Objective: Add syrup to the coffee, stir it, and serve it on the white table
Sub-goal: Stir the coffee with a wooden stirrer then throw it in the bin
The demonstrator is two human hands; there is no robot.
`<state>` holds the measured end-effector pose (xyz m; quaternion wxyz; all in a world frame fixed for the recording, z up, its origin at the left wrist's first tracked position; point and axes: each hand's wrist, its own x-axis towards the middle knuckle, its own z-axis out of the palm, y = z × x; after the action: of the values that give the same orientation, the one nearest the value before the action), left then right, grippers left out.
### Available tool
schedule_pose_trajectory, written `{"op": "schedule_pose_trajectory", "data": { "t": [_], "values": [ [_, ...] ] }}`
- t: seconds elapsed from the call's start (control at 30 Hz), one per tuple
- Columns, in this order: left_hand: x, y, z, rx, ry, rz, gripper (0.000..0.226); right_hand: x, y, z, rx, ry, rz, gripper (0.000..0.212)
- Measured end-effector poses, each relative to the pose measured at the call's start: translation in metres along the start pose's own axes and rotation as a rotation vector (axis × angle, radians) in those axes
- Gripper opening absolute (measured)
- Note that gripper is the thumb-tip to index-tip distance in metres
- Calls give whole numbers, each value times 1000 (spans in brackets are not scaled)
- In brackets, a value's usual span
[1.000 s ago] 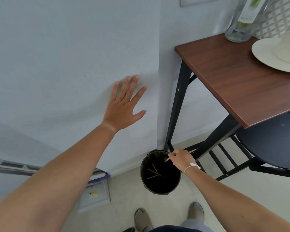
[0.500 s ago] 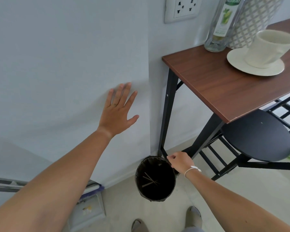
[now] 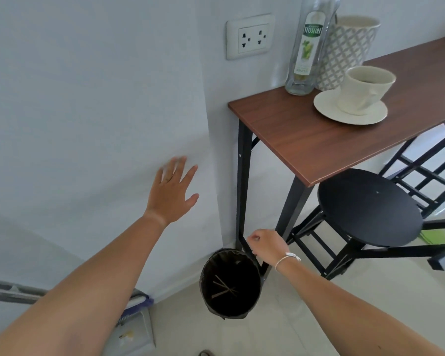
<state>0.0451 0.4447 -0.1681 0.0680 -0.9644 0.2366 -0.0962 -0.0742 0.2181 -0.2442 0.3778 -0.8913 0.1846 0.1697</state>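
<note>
A white coffee cup (image 3: pixel 364 89) with dark coffee stands on a white saucer (image 3: pixel 329 111) on the brown wooden table (image 3: pixel 306 145). A clear syrup bottle (image 3: pixel 307 47) with a green label is upright behind it, near the wall. My left hand (image 3: pixel 171 192) is spread flat, fingers apart, against the white wall. My right hand (image 3: pixel 265 246) hovers over the rim of a black bin (image 3: pixel 230 283), fingers curled in with nothing visible in them. Several wooden stir sticks (image 3: pixel 222 289) lie at the bottom of the bin.
A patterned grey-white pot (image 3: pixel 350 50) stands behind the bottle. A wall socket (image 3: pixel 251 37) is above the table's left end. A black round stool (image 3: pixel 369 206) is tucked under the table's near edge. A mop and a flat box (image 3: pixel 131 332) lie on the floor at the left.
A second ago my right hand held a wooden stick over the bin; now the stick is gone from it and the hand has lifted. The view tilted up, showing cup and bottle.
</note>
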Motion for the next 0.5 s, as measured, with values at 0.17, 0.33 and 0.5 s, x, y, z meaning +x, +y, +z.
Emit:
{"op": "schedule_pose_trajectory", "data": {
  "t": [0.17,0.33,0.5],
  "values": [
    [-28,31,-20,11,-212,-254,69,-5,21,-30,25,-14,-120,32],
    [-61,95,-42,-47,-258,-385,68,-11,52,-63,7,-49,-220,35],
    [-99,157,-60,-101,-287,-461,67,-25,79,-91,-39,-77,-296,35]
  ]
}}
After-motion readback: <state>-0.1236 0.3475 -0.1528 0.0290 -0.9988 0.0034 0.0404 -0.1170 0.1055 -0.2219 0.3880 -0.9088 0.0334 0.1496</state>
